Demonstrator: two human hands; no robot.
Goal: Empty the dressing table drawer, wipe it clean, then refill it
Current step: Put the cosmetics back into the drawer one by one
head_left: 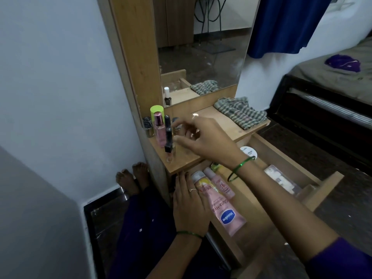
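— Left hand (190,204), low centre?
— Flat, fingers straight, resting on the open drawer (289,158) beside the Vaseline tube (227,214).
— Right hand (203,139)?
— Mid-frame, fingers loosely spread over small bottles (165,129) on the tabletop (221,119), gripping nothing.

The counter (221,121) and drawer (326,184) are showing matt, wood-grain laminate. The checked cloth (241,113) is lying soft and woven. The pink Vaseline tube (227,216) is gleaming as smooth plastic, the mirror (203,43) is looking glassy, and the floor tiles (314,158) are shining dark.
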